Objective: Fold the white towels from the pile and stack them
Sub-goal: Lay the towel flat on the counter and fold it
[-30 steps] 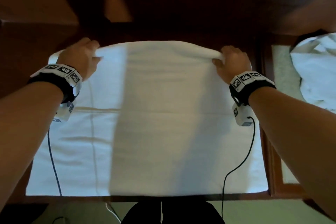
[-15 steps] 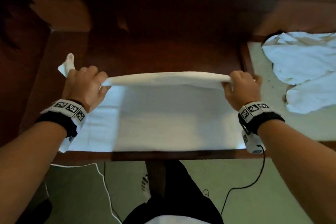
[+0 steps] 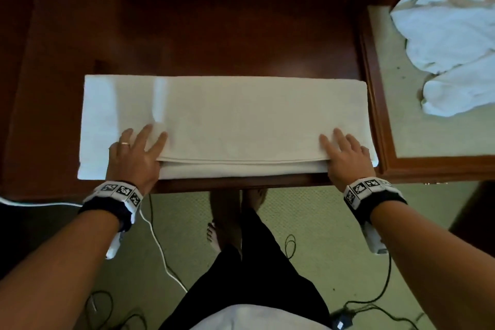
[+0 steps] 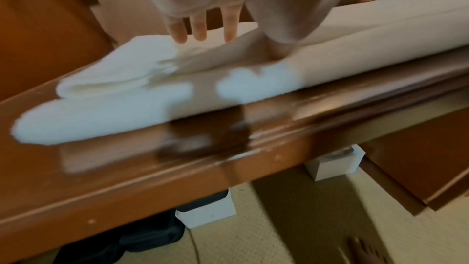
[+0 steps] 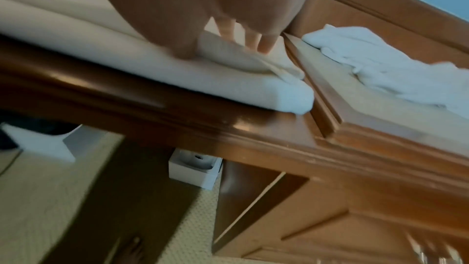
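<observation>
The folded white rectangular cotton towel (image 3: 241, 118) is being pressed flat, its long axis spanning from the left hand (image 3: 135, 154) to the right hand (image 3: 345, 154), both open-fingered.

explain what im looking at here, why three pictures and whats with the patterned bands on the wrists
No machine here: a person folds towels while wearing three cameras. The big top-down picture comes from a camera on the head; the other two come from cameras strapped to each wrist, looking along the fingers. The patterned bands hold those wrist cameras.

On the dark wooden desk lies a white towel, folded over once. The left hand and the right hand lie flat on its near corners with fingers straight, pressing rather than gripping. To the right, on a lighter surface, sits the pile of unfolded towels. The floor is carpet with cables.
</observation>
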A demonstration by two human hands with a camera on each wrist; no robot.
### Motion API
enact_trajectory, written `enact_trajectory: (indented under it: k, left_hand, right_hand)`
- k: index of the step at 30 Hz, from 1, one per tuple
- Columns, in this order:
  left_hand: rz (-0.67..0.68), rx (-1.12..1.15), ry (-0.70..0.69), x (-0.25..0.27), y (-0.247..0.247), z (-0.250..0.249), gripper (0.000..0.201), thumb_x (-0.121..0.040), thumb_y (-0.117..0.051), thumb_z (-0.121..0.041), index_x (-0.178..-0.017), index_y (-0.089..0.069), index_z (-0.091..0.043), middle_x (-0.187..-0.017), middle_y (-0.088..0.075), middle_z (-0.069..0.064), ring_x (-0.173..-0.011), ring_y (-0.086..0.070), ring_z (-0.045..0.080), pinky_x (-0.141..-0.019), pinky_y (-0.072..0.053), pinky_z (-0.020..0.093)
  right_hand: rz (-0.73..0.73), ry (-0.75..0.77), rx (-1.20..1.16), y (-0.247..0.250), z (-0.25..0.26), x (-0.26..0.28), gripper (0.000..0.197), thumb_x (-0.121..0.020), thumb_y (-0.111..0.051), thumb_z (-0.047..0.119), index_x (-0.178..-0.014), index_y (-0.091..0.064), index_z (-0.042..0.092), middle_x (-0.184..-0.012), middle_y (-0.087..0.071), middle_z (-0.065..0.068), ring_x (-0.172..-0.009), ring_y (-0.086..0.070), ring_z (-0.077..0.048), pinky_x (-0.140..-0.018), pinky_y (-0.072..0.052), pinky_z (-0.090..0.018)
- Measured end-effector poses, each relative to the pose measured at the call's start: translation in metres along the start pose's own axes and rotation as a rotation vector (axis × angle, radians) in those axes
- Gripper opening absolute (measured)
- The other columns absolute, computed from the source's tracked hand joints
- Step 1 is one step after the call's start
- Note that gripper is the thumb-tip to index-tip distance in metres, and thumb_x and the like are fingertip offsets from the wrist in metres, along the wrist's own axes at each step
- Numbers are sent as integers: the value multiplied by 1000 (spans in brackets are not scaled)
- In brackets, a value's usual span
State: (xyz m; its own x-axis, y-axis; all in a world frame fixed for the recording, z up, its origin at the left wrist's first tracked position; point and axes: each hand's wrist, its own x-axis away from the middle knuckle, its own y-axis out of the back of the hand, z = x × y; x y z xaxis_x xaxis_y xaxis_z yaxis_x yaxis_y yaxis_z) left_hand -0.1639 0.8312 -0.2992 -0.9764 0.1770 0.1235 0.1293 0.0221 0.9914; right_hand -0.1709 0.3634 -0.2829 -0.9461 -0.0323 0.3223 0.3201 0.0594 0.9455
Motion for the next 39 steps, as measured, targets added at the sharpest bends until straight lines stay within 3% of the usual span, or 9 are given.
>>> enact_trajectory:
  k: [5, 10, 14, 20, 24, 29, 32, 36, 39]
  left_hand:
    - [-84, 99, -56, 19, -8, 2, 81, -70, -77, 6, -144, -53, -15, -155, -42, 14, -138, -34, 53, -104, -34, 69]
    - [73, 61, -74, 36, -33, 0, 83, -85, -74, -19, -156, -31, -26, -166, -20, 6, -145, -24, 48, -106, -29, 71]
    - [41, 52, -90, 34, -32, -2, 81, -86, -73, -19, -156, -33, -29, -165, -20, 10, -145, -24, 49, -105, -26, 72]
    - [-43, 48, -128, 42, -38, -3, 70, -88, -68, -13, -152, -41, -26, -161, -33, 10, -142, -33, 47, -104, -29, 70]
    - [8, 77, -154, 48, -36, -5, 62, -89, -41, -27, -151, -41, -26, -160, -35, 10, -141, -37, 44, -104, -31, 68]
    - [4, 93, -113, 40, -26, 10, 84, -78, -74, -12, -153, -37, -13, -161, -30, 14, -144, -33, 42, -113, -28, 62]
    - [79, 34, 3, 40, -19, 38, 85, -79, -76, -10, -154, -37, -16, -162, -29, 10, -148, -25, 38, -121, -3, 52]
    - [177, -2, 87, 53, -8, 62, 62, -90, -62, -11, -149, -45, -15, -159, -35, 7, -143, -36, 39, -112, -31, 64]
    - [155, 82, 89, 61, 4, 55, 58, -83, -51, -32, -136, -60, -8, -151, -48, 12, -134, -47, 41, -106, -41, 57]
  right_hand:
    - [-4, -49, -118, -15, -23, 16, 67, -86, -42, 1, -150, -34, 21, -158, -33, -13, -144, -28, -43, -114, -29, -60]
    - [82, -77, -130, -23, -23, 17, 84, -86, -45, -6, -155, -16, 32, -166, 0, -2, -152, 1, -34, -122, -8, -53]
    - [26, -126, -155, -23, -35, 18, 83, -82, -44, -9, -153, -29, 30, -166, -10, -7, -152, -4, -35, -121, -11, -51]
    - [-85, -87, -193, -18, -58, 23, 66, -81, -54, -14, -141, -51, 12, -154, -40, -17, -142, -32, -43, -106, -41, -58]
    - [44, -81, -58, -21, -50, 37, 72, -75, -56, -9, -143, -45, 9, -158, -30, -19, -146, -25, -41, -113, -31, -59]
    - [-108, 126, -109, -13, 25, 17, 70, -75, -54, -3, -143, -44, 10, -158, -29, -20, -146, -26, -41, -115, -28, -59]
    - [-80, 301, -132, -15, 54, 10, 61, -82, -51, 4, -142, -47, 14, -156, -35, -18, -143, -34, -40, -111, -35, -58]
    - [41, 277, -170, -12, 50, 17, 65, -85, -31, 35, -147, -43, 19, -161, -26, -10, -148, -25, -34, -115, -27, -53]
    - [-46, 251, -292, -1, 62, 12, 60, -84, -33, 39, -130, -60, 11, -149, -46, -16, -135, -43, -39, -109, -39, -54]
